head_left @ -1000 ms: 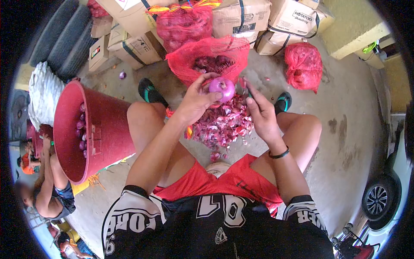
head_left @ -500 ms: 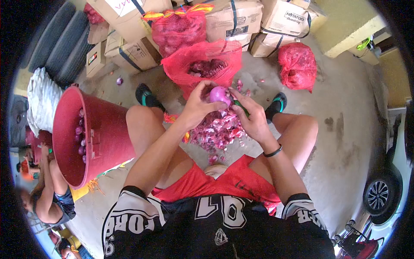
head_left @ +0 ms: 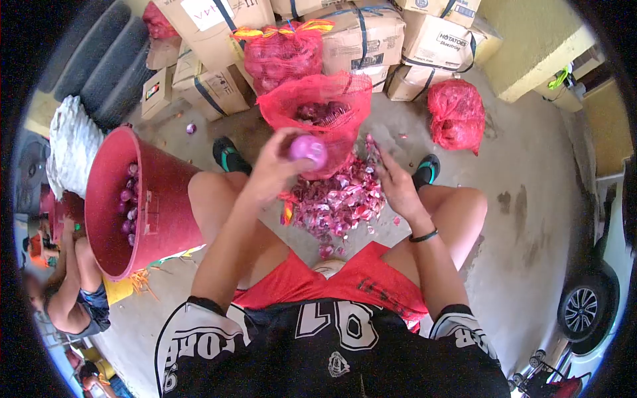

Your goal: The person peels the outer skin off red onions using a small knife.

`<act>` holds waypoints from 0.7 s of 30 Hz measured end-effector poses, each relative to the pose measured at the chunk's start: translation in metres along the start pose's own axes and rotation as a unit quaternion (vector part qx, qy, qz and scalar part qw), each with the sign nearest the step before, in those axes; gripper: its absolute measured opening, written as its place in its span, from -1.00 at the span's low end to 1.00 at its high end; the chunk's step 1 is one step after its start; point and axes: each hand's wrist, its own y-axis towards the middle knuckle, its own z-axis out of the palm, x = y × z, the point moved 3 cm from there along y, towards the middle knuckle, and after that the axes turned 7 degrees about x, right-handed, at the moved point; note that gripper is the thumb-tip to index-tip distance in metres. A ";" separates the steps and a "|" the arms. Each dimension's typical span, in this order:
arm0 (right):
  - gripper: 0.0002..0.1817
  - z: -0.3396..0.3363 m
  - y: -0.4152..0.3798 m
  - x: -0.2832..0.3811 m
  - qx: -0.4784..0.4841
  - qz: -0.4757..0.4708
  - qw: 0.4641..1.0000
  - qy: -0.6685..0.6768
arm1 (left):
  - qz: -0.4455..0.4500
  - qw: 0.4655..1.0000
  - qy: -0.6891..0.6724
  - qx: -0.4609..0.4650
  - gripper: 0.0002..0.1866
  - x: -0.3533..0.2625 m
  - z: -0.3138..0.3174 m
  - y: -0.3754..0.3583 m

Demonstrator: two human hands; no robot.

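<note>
My left hand (head_left: 271, 166) is closed around a peeled purple onion (head_left: 308, 152), slightly blurred, held left of centre. On the right, my right hand (head_left: 398, 186) hovers apart from the onion, fingers curled with its back toward me; whatever it grips is hidden. Below and between both hands lies a heap of onion skins (head_left: 342, 202) on the floor. Just beyond stands an opened red mesh sack (head_left: 352, 99) with dark red onions (head_left: 322, 113) inside.
A large red tub (head_left: 166, 205) holding onions leans at left, near a seated person (head_left: 73, 292). Cardboard boxes (head_left: 368, 40) and a tied mesh sack (head_left: 282, 60) line the back. Another red sack (head_left: 456, 116) lies right. A car wheel (head_left: 582, 306) shows at far right.
My hands have parted: the left has moved left with the onion, and the right has drawn away from it. A green bit seen by my right fingers earlier is now hidden.
</note>
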 end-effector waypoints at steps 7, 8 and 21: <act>-0.42 -0.015 -0.004 0.020 0.081 -0.007 0.996 -0.034 | 0.307 0.857 -0.353 -0.217 -0.64 -0.082 -0.142 -0.046; -0.43 -0.013 -0.002 0.025 0.074 -0.026 0.996 -0.042 | 0.304 0.826 -0.424 -0.214 -0.65 -0.088 -0.148 -0.046; -0.80 0.018 0.010 0.020 0.090 0.048 0.993 -0.062 | -0.028 0.821 0.546 0.168 -0.74 0.040 -0.027 0.163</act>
